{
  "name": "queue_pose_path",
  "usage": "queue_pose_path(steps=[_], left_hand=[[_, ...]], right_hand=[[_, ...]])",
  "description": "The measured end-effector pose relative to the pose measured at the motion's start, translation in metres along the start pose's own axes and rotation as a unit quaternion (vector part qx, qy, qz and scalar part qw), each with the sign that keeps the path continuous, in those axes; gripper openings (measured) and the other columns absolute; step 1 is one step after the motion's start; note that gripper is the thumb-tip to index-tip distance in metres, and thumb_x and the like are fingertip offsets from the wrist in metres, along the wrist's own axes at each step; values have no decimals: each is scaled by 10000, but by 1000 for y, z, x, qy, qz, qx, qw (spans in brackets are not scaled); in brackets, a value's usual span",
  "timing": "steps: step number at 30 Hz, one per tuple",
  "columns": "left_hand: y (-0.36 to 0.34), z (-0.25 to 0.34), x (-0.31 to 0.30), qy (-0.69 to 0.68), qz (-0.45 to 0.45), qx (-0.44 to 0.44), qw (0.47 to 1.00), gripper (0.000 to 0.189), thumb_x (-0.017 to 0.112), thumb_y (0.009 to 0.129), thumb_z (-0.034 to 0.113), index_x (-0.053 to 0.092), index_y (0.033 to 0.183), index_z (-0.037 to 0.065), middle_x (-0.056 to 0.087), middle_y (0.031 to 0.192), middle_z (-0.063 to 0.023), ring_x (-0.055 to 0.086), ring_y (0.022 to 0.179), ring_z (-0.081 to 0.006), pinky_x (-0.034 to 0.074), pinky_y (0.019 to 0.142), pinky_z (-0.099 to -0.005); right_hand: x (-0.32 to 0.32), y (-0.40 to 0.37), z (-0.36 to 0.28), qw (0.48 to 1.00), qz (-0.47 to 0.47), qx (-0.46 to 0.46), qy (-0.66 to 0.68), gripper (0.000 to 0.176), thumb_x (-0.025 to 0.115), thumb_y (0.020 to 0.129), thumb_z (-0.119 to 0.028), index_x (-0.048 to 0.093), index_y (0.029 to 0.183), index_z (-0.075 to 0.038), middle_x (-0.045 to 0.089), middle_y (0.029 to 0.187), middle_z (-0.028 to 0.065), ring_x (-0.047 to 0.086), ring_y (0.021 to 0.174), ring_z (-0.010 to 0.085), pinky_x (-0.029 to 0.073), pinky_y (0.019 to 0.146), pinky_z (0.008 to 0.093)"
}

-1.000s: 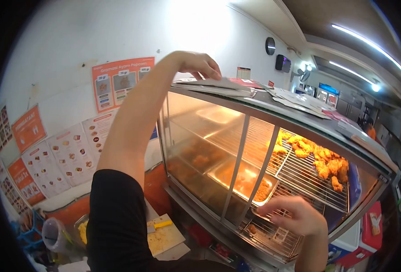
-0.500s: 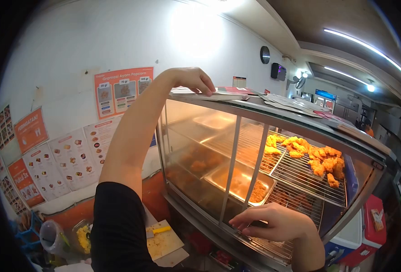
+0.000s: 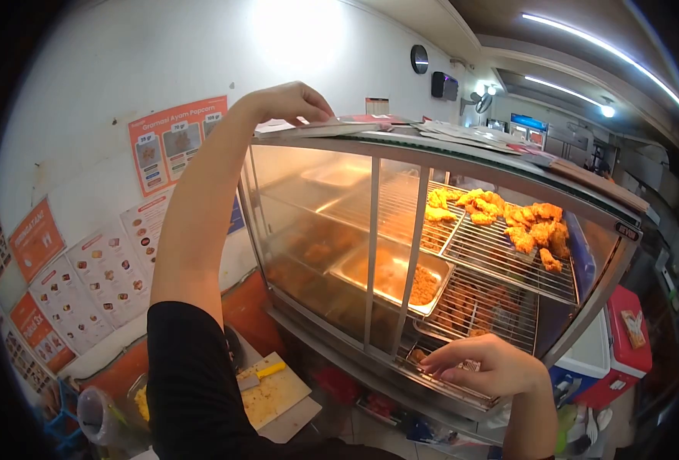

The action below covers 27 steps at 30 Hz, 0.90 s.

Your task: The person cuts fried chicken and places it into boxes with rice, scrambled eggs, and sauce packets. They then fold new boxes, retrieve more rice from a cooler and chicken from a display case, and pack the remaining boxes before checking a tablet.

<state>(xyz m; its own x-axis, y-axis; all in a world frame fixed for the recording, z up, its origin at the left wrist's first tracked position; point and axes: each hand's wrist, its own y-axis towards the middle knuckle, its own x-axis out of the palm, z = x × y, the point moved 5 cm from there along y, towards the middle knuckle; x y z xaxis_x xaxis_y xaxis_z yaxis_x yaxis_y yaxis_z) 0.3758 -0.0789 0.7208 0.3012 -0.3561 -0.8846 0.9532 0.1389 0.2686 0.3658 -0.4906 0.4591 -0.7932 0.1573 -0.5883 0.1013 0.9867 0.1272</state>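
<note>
We record that the right hand [image 3: 485, 366] has dropped from the lower rack to the bottom rail [image 3: 370, 358] of the warming cabinet [image 3: 309, 230], its fingers loosely bent and clasping nothing we can see. The left hand [image 3: 289, 100] stays on the papers [image 3: 339, 125] atop the cabinet, but we cannot tell whether it pinches them. The fried chicken [image 3: 508, 215] lies untouched on the upper rack [image 3: 500, 257], so we judge the work is confined to the cabinet's front.

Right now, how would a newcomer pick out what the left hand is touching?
Start at the glass-fronted warming cabinet in mid-view. On its flat top, at the corner nearest the wall posters, lies a stack of flat sheets under the left hand. Unlike the loose papers further along, it is the only one with a hand on it.
</note>
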Motion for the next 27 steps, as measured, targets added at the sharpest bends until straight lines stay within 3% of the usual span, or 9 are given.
queue_pose_path(steps=[4, 6, 10, 18, 27], left_hand=[[1, 7, 3, 48, 10, 6, 999, 469, 705, 889, 299, 701, 1265, 18, 692, 1230, -141, 648, 1130, -236, 554, 963, -365], [3, 19, 13, 116, 24, -33, 992, 464, 689, 901, 363, 718, 1246, 55, 695, 1205, -136, 646, 1089, -232, 548, 950, -354], [21, 29, 19, 220, -19, -73, 973, 440, 690, 888, 464, 749, 1162, 125, 695, 1140, -105, 654, 1054, -246, 574, 877, -441], [42, 30, 9, 158, -72, -109, 979, 454, 707, 856, 437, 741, 1108, 61, 668, 1192, -111, 680, 1054, -284, 630, 810, -454], [37, 33, 9, 178, -66, -79, 979, 418, 730, 842, 419, 754, 1070, 69, 707, 1081, -100, 683, 1008, -238, 641, 774, -416]], right_hand=[[-3, 5, 0, 1000, 26, 1, -9, 307, 646, 1005, -179, 680, 1270, -28, 753, 1113, 115, 718, 1039, 191, 565, 903, 324], [-4, 9, 2, 999, 32, 8, -16, 299, 648, 1007, -176, 682, 1264, -30, 754, 1096, 113, 719, 1032, 187, 566, 899, 322], [-2, 27, 2, 999, 34, 11, -3, 290, 646, 1010, -181, 685, 1256, -31, 755, 1078, 110, 718, 1032, 183, 566, 894, 321], [8, 40, 2, 1000, 19, -2, -11, 287, 658, 1003, -174, 688, 1254, -37, 748, 1104, 111, 715, 1038, 188, 561, 897, 326], [0, 35, 17, 998, 43, 10, 46, 291, 661, 1006, -180, 688, 1252, -27, 752, 1083, 104, 711, 1041, 179, 561, 915, 319]])
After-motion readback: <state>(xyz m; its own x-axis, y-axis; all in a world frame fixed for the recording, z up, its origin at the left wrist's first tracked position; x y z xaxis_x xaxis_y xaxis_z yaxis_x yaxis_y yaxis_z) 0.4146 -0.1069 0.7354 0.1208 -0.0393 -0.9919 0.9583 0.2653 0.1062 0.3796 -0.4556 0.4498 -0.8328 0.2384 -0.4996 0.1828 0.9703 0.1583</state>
